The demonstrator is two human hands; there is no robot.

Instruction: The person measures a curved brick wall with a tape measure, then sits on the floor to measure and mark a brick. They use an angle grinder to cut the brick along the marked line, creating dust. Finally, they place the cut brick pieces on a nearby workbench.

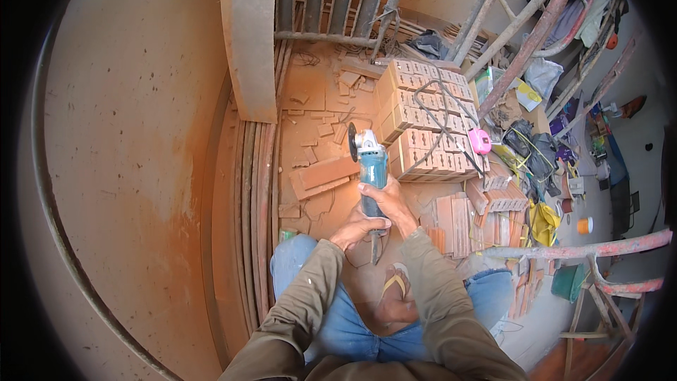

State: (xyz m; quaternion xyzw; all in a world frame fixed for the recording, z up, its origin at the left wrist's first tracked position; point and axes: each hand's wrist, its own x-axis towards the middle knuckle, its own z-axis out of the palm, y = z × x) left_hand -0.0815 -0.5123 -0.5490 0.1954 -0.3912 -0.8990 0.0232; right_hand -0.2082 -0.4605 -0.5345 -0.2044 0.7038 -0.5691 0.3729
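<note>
where the teal and silver angle grinder (374, 169) is: while both bare hands wrap around it, it sits just left of the stack of tan-orange hollow bricks (416, 159), its silver head pointing away from the person.
dark round disc (352, 142): mounted on the left side of the grinder's head, the head lying between it and the stack.
right hand (388, 201): lower left of the stack, clasping the grinder's body; the thumb lies across the casing, the fingers curl around it, partly hidden.
left hand (358, 227): farther from the stack, closed around the rear of the handle; the thumb presses across it, while the other fingers are mostly out of sight, so their exact spacing i cannot tell.
flat reddish-brown slabs (324, 175): on the dusty floor, left of the stack.
broken reddish tile pieces (349, 79): scattered at the stack's upper left.
looped dark cable (446, 116): draped over the top of the stack.
bright pink rounded case (480, 141): at the stack's right edge.
loose pile of reddish bricks (458, 222): just below the stack, toward the person.
foot in a yellow-strapped sandal (395, 289): below the stack, between the person's blue-jeaned knees.
crumpled yellow bag (544, 223): lower right of the stack.
long rusty poles (257, 204): well left of the stack, beside the stained wall (127, 134).
</note>
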